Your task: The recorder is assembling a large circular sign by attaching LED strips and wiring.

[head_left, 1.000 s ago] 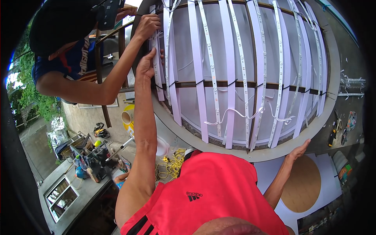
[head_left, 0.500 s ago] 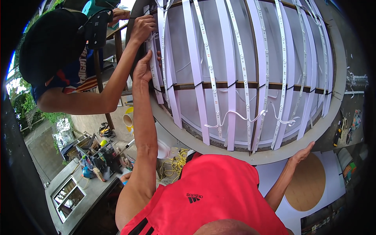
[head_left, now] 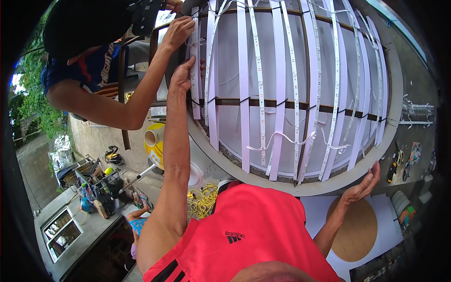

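A large round grey frame [head_left: 263,185] lies before me, crossed by several white strips with rows of small LEDs. My left hand [head_left: 183,77] grips the leftmost LED strip [head_left: 194,51], thumb on the near side and fingertips showing past its other edge. Just beyond it, a co-worker's hand [head_left: 180,32] touches the same strip near its far end. My right hand [head_left: 362,185] is held beside the frame's lower right rim, palm turned up, fingers loosely apart, holding nothing. A loose white wire [head_left: 282,135] lies wavy across the strips. Black ties [head_left: 281,102] bind strips to a dark crossbar [head_left: 225,101].
The co-worker in a dark cap [head_left: 89,28] leans in at the far left. Below the frame are a coiled yellow cord [head_left: 203,199] and a yellow-and-white bucket [head_left: 154,145]. A brown disc [head_left: 352,230] lies on white sheet at right, near scissors [head_left: 400,155] and a cutter [head_left: 391,171].
My right hand has turned its palm up and its fingers have curled somewhat. My left hand stays on the LED strip. The view has shifted slightly, and the co-worker has leaned closer.
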`<state>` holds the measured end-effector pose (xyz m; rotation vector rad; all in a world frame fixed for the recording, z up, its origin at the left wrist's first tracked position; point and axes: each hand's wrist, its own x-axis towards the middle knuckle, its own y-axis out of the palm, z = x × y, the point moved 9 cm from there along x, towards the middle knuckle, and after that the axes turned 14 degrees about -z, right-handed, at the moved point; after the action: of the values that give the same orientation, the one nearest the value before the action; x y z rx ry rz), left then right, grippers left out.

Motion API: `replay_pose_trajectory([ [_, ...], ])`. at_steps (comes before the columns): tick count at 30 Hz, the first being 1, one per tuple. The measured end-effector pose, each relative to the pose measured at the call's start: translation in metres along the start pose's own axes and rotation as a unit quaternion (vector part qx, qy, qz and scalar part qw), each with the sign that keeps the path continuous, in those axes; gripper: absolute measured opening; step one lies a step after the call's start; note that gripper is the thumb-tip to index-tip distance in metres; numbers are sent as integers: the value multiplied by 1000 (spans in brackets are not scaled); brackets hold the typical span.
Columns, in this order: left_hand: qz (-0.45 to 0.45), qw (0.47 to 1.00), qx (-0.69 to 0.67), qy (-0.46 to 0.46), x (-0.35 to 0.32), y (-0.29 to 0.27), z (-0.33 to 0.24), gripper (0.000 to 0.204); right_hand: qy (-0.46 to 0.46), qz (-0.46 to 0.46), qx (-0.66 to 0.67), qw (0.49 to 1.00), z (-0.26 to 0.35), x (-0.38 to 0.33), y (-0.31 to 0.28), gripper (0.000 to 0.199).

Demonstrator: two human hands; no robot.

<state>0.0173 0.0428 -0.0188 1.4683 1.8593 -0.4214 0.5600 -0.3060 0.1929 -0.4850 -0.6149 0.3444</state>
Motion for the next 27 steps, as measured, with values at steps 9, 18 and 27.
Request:
replay_pose_trajectory([
  [9,-6,1000,27,15,11,-7,3,33,-119,569,453,676,305,-173,122,40],
  [18,-45,995,61,61,7,-11,-2,34,-260,763,493,327,440,-332,74,60],
  [27,-67,988,91,101,-2,-13,-1,32,-410,745,351,391,432,-358,113,74],
])
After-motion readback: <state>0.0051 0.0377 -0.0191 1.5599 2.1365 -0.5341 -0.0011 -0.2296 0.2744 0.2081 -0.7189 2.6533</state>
